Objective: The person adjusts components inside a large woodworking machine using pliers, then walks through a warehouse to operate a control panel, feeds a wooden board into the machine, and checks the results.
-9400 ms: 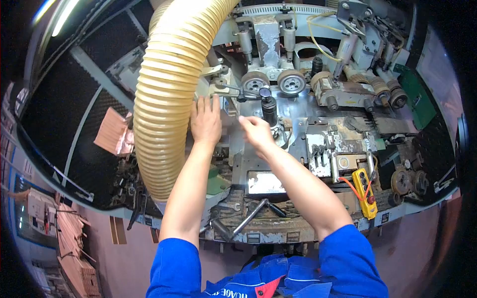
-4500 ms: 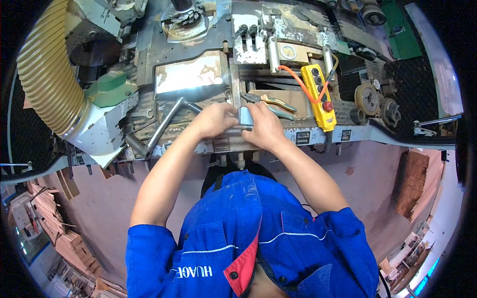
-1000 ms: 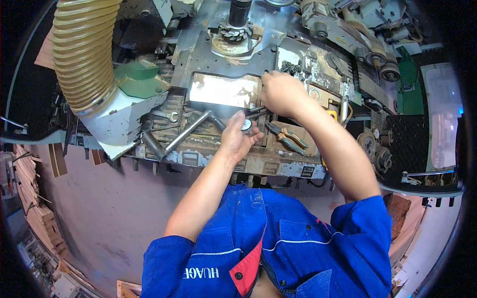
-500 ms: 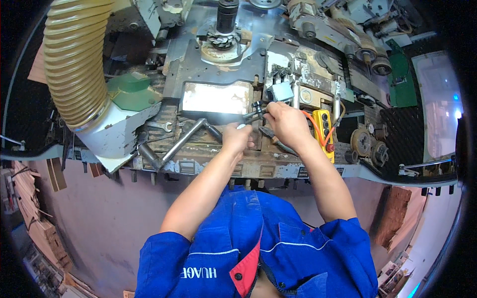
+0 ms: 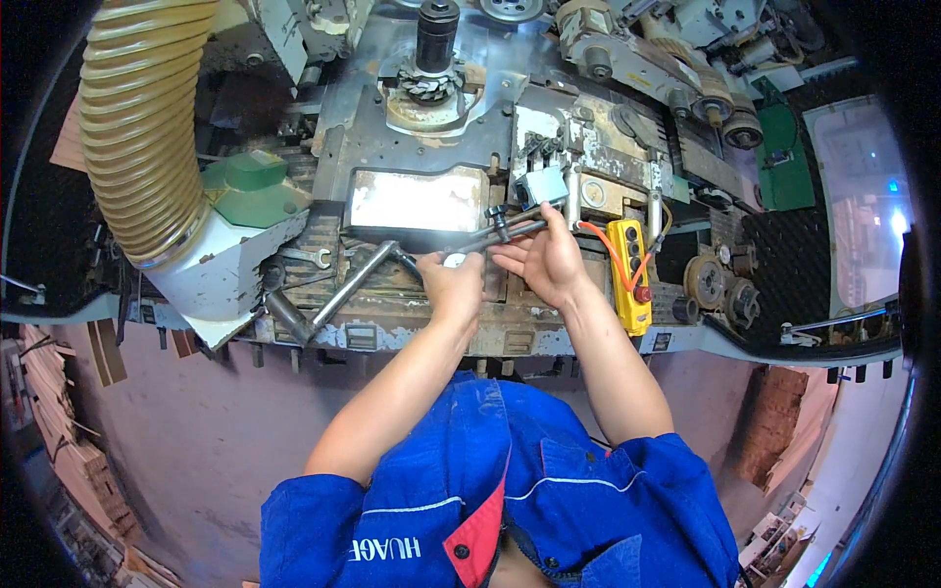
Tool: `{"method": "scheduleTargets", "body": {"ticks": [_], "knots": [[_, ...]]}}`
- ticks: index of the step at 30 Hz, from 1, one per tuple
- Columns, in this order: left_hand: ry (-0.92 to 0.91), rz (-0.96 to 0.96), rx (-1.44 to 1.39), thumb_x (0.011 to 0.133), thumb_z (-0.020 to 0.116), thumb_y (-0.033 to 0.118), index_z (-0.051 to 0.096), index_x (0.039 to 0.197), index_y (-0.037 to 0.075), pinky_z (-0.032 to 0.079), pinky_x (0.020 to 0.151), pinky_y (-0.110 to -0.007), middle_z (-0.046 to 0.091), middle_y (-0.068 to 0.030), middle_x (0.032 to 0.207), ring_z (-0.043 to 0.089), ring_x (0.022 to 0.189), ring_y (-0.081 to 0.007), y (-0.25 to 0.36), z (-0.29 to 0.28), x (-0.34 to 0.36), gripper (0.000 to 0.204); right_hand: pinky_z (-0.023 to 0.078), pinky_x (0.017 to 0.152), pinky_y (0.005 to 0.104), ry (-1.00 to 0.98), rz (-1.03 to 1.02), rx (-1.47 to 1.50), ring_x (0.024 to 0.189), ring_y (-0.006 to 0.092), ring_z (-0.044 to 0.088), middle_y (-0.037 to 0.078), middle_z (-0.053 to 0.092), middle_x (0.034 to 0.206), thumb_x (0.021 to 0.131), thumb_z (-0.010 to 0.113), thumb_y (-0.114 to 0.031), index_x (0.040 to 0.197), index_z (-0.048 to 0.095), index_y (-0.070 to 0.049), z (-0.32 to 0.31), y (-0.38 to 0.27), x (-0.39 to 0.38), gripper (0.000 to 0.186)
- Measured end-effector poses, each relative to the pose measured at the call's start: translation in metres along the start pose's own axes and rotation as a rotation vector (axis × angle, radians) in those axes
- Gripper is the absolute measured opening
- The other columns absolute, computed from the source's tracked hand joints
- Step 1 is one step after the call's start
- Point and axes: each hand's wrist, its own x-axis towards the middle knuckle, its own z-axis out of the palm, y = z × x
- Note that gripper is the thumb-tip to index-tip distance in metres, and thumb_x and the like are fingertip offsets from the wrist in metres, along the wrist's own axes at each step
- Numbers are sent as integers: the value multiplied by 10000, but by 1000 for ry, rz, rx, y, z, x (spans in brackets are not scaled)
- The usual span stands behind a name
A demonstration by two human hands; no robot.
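Observation:
My left hand is closed on a small piece with a round white face, perhaps a dial gauge; most of it is hidden. Beside it runs a jointed dark rod arm with a black clamp knob, near a pale blue block on the machine. Palm up, my right hand lies under the rod with its fingers stretched out and its thumb up against the rod's end. Left of my left hand, a steel crank handle slants across the machine's front.
A toothed cutter head stands on a spindle at the back. A ribbed yellowish hose and a green cover fill the left. An open-end wrench lies near the crank. At right hangs a yellow push-button pendant.
My right hand has let go of the clamp knob and turned palm up with fingers spread. My left hand has shifted slightly left, and the white face shows more.

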Motion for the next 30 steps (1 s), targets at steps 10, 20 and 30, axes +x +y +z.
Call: {"method": "scheduleTargets", "body": {"ticks": [10,20,30], "knots": [[124,100,168,845,645,53,338,1275,-70,532,493,-276,601,-148,906,612,662,-162,22,0,-1,542,490,991,456,-459,8,368,1136,314,597,188,557,1360,1025,417,-468,1422,457,-53,-21,11,17,576],[71,144,371,827,700,111,511,1168,-103,544,487,-283,661,-143,833,639,605,-169,44,-13,22,445,485,971,428,-481,-95,493,1128,275,575,121,562,1361,1022,430,-424,1398,500,-75,-12,32,30,517],[-149,198,412,854,678,84,484,1202,-58,551,505,-280,641,-115,822,627,597,-154,40,-38,28,423,514,923,410,-410,-113,477,1052,258,613,130,594,1305,1006,458,-445,1398,485,-45,-10,34,32,561]]}}
